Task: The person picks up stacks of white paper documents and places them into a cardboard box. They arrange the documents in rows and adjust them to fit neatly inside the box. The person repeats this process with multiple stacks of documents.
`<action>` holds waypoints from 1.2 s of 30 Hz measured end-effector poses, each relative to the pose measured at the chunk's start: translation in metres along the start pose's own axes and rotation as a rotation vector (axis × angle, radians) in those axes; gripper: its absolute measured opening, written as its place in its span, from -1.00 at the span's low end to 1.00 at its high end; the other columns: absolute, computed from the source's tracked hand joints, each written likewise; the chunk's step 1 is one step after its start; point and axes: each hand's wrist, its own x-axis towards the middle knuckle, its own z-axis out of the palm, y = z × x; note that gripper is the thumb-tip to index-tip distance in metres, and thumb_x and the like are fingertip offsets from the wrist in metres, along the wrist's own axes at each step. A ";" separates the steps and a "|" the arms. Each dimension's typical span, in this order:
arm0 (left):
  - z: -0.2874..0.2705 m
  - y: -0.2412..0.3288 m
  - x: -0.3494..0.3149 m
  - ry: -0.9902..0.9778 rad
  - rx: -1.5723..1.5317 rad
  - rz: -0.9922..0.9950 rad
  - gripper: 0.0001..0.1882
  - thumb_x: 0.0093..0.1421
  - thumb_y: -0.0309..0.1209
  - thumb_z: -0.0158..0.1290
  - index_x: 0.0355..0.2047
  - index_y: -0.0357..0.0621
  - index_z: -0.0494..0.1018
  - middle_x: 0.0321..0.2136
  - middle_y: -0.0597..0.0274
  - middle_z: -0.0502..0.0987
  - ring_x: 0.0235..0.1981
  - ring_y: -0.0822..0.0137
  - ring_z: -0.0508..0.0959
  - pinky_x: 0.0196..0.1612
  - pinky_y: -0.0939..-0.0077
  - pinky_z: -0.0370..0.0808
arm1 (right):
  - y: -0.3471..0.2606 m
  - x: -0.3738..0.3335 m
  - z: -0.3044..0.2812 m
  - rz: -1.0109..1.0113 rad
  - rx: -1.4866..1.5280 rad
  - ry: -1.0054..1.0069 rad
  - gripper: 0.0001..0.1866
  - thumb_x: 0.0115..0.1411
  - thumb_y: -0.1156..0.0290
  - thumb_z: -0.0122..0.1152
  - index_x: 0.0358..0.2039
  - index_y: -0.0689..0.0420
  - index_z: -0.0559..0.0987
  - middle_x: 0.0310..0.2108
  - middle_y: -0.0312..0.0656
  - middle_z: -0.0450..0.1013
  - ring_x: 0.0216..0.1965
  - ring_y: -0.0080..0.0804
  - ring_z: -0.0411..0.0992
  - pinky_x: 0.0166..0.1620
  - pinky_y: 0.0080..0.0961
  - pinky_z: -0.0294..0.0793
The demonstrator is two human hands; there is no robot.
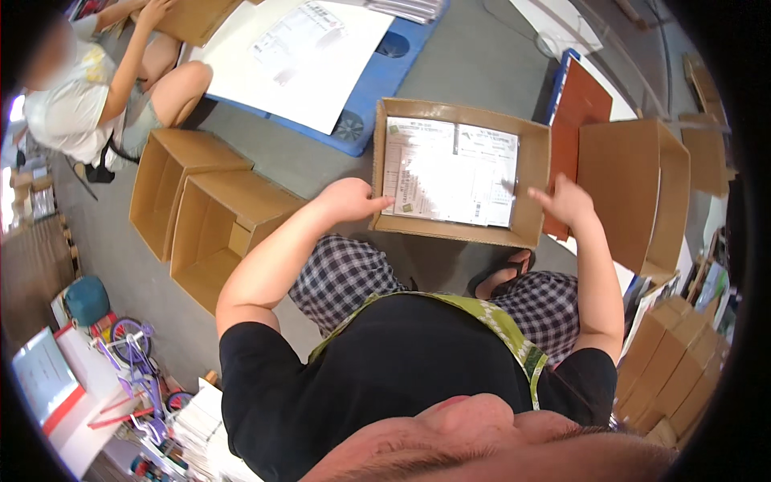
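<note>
An open brown cardboard box [459,233] stands in front of my knees. Two white printed packets or stacks of sheets [450,173] lie side by side in it, with glare over part of their print. My left hand [352,201] grips the box's left wall, its thumb hooked over the rim and the other fingers hidden outside. At the opposite wall my right hand [567,202] has hold of the box too, with a digit reaching over the rim and the rest curled outside.
Two open cardboard boxes [210,201] sit on the floor at my left. To my right, another box [622,189] stands beside a reddish-brown board [580,104]. Ahead, a large white sheet [281,60] covers a blue pallet [393,76]. A person [88,96] crouches at far left.
</note>
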 end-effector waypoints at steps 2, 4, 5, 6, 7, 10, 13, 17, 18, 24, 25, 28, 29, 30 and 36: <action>0.007 0.005 0.002 -0.003 0.155 -0.025 -0.31 0.13 0.18 -0.04 -0.54 -0.35 0.56 -0.51 -0.17 0.56 -0.42 -0.07 0.57 -0.30 0.17 0.49 | 0.006 0.009 0.011 -0.004 0.076 -0.206 -0.35 0.14 -0.16 0.05 -0.31 0.32 0.58 -0.37 0.13 0.53 -0.25 0.01 0.52 -0.15 -0.18 0.47; 0.010 0.004 0.005 -0.023 0.154 -0.068 -0.37 0.14 0.10 -0.07 -0.44 -0.35 0.57 -0.41 -0.17 0.57 -0.32 -0.05 0.58 -0.19 0.15 0.49 | 0.010 0.019 0.027 0.076 0.152 -0.191 -0.39 0.15 -0.10 0.04 -0.38 0.32 0.62 -0.43 0.17 0.53 -0.30 0.06 0.53 -0.15 -0.17 0.47; 0.011 0.003 0.007 -0.030 0.154 -0.089 -0.39 0.15 0.06 -0.09 -0.39 -0.35 0.57 -0.36 -0.16 0.58 -0.26 -0.05 0.58 -0.14 0.14 0.49 | 0.009 0.022 0.033 0.060 0.124 -0.124 -0.41 0.15 -0.07 0.04 -0.41 0.33 0.61 -0.44 0.18 0.52 -0.30 0.07 0.52 -0.15 -0.15 0.47; 0.011 0.003 0.008 -0.021 0.145 -0.091 -0.42 0.15 0.02 -0.09 -0.39 -0.36 0.57 -0.36 -0.17 0.58 -0.26 -0.05 0.58 -0.14 0.14 0.49 | 0.009 0.022 0.039 0.046 0.097 -0.058 -0.42 0.15 -0.04 0.05 -0.45 0.35 0.60 -0.45 0.19 0.52 -0.30 0.07 0.52 -0.14 -0.14 0.47; 0.013 0.003 0.008 -0.014 0.137 -0.092 -0.45 0.15 -0.02 -0.10 -0.38 -0.36 0.57 -0.36 -0.17 0.58 -0.25 -0.05 0.58 -0.13 0.14 0.48 | 0.010 0.022 0.041 0.033 0.071 0.009 -0.44 0.15 -0.01 0.05 -0.49 0.36 0.59 -0.46 0.20 0.51 -0.31 0.08 0.52 -0.13 -0.13 0.46; 0.020 -0.006 0.012 0.025 0.149 -0.063 -0.51 0.13 -0.11 -0.11 -0.38 -0.37 0.57 -0.36 -0.17 0.58 -0.25 -0.05 0.58 -0.13 0.14 0.48 | 0.009 0.025 0.040 0.009 0.063 0.046 -0.48 0.16 0.04 0.00 -0.50 0.32 0.61 -0.42 0.20 0.51 -0.30 0.10 0.51 -0.13 -0.11 0.47; 0.021 0.002 0.011 0.004 0.082 -0.080 -0.53 0.13 -0.13 -0.10 -0.42 -0.37 0.56 -0.39 -0.18 0.57 -0.30 -0.02 0.59 -0.14 0.18 0.49 | 0.014 0.037 0.038 -0.014 0.012 0.139 -0.52 0.16 0.08 -0.03 -0.49 0.28 0.62 -0.40 0.17 0.52 -0.30 0.08 0.51 -0.14 -0.11 0.49; 0.033 0.022 0.012 -0.195 -0.300 -0.181 -0.64 0.16 -0.23 -0.06 -0.41 -0.34 0.53 -0.41 -0.03 0.59 -0.32 0.16 0.60 -0.20 0.26 0.52 | 0.017 0.090 0.012 -0.023 -0.086 0.247 -0.55 0.16 0.09 -0.03 -0.43 0.24 0.63 -0.35 0.10 0.54 -0.27 0.04 0.52 -0.15 -0.13 0.51; 0.039 0.024 0.014 -0.254 -0.430 -0.200 -0.68 0.17 -0.27 -0.06 -0.38 -0.32 0.52 -0.40 0.02 0.60 -0.32 0.22 0.61 -0.21 0.28 0.52 | 0.020 0.104 0.001 -0.035 -0.095 0.264 -0.56 0.16 0.08 -0.01 -0.40 0.22 0.63 -0.32 0.08 0.54 -0.25 0.03 0.52 -0.14 -0.14 0.51; 0.068 -0.003 0.053 -0.456 -0.767 -0.149 -0.52 0.25 -0.28 -0.11 0.15 -0.20 0.23 0.01 0.04 0.44 0.01 0.22 0.47 0.04 0.31 0.40 | 0.017 0.172 -0.063 -0.007 -0.044 0.342 -0.59 0.16 0.04 0.07 -0.24 0.12 0.61 -0.22 -0.04 0.55 -0.16 -0.04 0.51 -0.12 -0.17 0.50; 0.083 -0.005 0.069 -0.331 -0.778 -0.238 -0.51 0.27 -0.25 -0.13 0.18 -0.18 0.23 0.03 0.02 0.43 0.05 0.20 0.45 0.08 0.29 0.38 | 0.014 0.177 -0.067 -0.005 -0.035 0.376 -0.60 0.16 0.05 0.08 -0.21 0.10 0.59 -0.23 -0.05 0.55 -0.16 -0.04 0.51 -0.12 -0.16 0.49; 0.183 -0.029 0.177 0.059 -1.644 -0.259 -0.36 0.30 0.02 -0.21 0.27 -0.07 0.14 0.17 0.12 0.32 0.15 0.06 0.35 0.11 0.13 0.37 | 0.002 0.186 -0.067 -0.064 0.034 0.509 -0.67 0.13 0.19 0.17 -0.12 0.04 0.51 -0.19 -0.13 0.51 -0.08 -0.13 0.46 -0.05 -0.13 0.40; 0.190 0.003 0.185 0.058 -1.967 0.062 -0.34 0.29 0.07 -0.23 0.26 -0.06 0.15 0.18 0.15 0.30 0.16 0.05 0.34 0.15 0.12 0.34 | 0.005 0.177 -0.062 -0.208 0.073 0.770 -0.67 0.09 0.24 0.20 -0.12 0.04 0.50 -0.15 -0.14 0.48 -0.03 -0.14 0.41 -0.02 -0.12 0.35; 0.177 0.034 0.183 0.058 -2.249 0.429 -0.32 0.29 0.12 -0.26 0.25 -0.05 0.16 0.20 0.17 0.28 0.17 0.03 0.32 0.18 0.10 0.31 | 0.004 0.161 -0.059 -0.357 0.119 1.043 -0.66 0.06 0.29 0.24 -0.13 0.03 0.48 -0.12 -0.16 0.45 0.02 -0.15 0.37 0.02 -0.12 0.29; 0.091 0.124 0.140 0.022 -2.467 0.751 -0.31 0.30 0.14 -0.36 0.25 -0.07 0.15 0.20 0.09 0.27 0.19 0.04 0.29 0.23 0.15 0.27 | -0.009 0.047 -0.009 -0.800 0.067 0.659 -0.53 -0.03 0.28 0.33 -0.08 -0.03 0.43 0.07 -0.14 0.29 0.18 -0.06 0.18 0.17 0.02 0.12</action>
